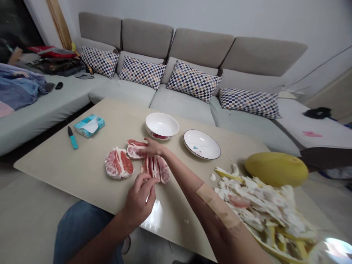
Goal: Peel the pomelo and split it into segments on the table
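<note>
Peeled red pomelo pieces lie on the beige table [82,172]: one clump [119,163] at the left, one segment [135,148] behind it, another clump [156,168] in the middle. My right hand [152,147] reaches forward and rests its fingers on the far segment, seemingly pinching it. My left hand [140,198] hovers near the middle clump with fingers curled; nothing shows in it.
A white bowl [162,125] and a white plate [202,144] stand behind the fruit. A teal knife [73,138] and a tissue pack [89,125] lie at the left. A whole yellow pomelo [276,168] and a pile of peel [264,209] sit at the right. A grey sofa is beyond.
</note>
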### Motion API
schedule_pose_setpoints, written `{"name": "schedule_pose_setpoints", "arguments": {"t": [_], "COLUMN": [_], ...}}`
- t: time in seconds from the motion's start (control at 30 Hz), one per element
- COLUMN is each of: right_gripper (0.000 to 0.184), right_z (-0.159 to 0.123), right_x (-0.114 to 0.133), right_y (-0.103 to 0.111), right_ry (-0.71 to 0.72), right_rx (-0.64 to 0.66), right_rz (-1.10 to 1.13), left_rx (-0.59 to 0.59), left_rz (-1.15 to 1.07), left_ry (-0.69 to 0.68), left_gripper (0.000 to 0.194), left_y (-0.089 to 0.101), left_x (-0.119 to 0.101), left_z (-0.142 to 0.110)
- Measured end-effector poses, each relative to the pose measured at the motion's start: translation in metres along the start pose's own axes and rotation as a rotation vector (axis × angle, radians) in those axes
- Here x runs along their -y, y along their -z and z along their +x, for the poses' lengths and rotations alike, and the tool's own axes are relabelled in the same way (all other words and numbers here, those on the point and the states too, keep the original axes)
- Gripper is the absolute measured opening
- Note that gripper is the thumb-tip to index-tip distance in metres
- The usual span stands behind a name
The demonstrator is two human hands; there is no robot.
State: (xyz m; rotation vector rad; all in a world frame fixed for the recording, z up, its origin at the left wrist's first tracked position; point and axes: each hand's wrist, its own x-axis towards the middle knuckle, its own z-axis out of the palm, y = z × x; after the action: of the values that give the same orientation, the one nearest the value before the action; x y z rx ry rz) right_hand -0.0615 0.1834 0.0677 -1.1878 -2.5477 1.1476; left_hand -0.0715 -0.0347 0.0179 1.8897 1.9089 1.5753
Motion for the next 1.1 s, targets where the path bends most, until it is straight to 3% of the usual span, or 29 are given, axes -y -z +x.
{"name": "schedule_pose_setpoints", "arguments": {"t": [0.13,0.37,0.5,0.63,0.7,0.77,0.83,0.97,1.03,1.1], "right_gripper": [0.087,0.06,0.061,0.067,0.066,0.067,0.064,0.064,0.067,0.069], "right_z": [0.01,0.015,0.011,-0.027,-0.062,-0.103,-0.144,-0.211,-0.235,-0.253], "right_x": [-0.002,0.0,0.003,0.001,-0.005,-0.016,-0.031,-0.059,-0.069,-0.075], "right_y": [-0.007,-0.025,-0.016,0.015,0.031,0.041,0.045,0.037,0.029,0.021], "right_ry": [-0.026,0.017,0.044,0.088,0.113,0.101,0.037,-0.046,-0.057,-0.08], "right_rx": [0.007,-0.088,-0.146,-0.156,-0.134,-0.069,-0.03,-0.038,-0.09,-0.169], "right_rz": [0.061,0.246,0.355,0.448,0.506,0.653,0.767,0.859,0.835,0.752], "left_rx": [-0.026,-0.032,-0.033,-0.176,-0.313,-0.357,-0.192,0.463,0.644,0.727], "left_rz": [-0.035,-0.036,-0.04,-0.049,-0.023,-0.044,-0.209,-0.874,-1.166,-1.274], "left_ry": [0.044,0.037,0.073,0.084,0.063,0.076,0.149,0.481,0.595,0.645], "left_gripper": [0.03,0.031,0.03,0.032,0.039,0.053,0.074,0.105,0.11,0.114], "left_y": [0.003,0.003,0.004,0.012,0.017,0.023,0.025,0.013,0.002,-0.008], "left_x": [0.002,0.006,0.009,0.01,0.011,0.01,0.007,-0.011,-0.022,-0.031], "left_z": [0.004,0.004,0.005,0.011,0.013,0.014,0.012,0.001,-0.005,-0.01]}}
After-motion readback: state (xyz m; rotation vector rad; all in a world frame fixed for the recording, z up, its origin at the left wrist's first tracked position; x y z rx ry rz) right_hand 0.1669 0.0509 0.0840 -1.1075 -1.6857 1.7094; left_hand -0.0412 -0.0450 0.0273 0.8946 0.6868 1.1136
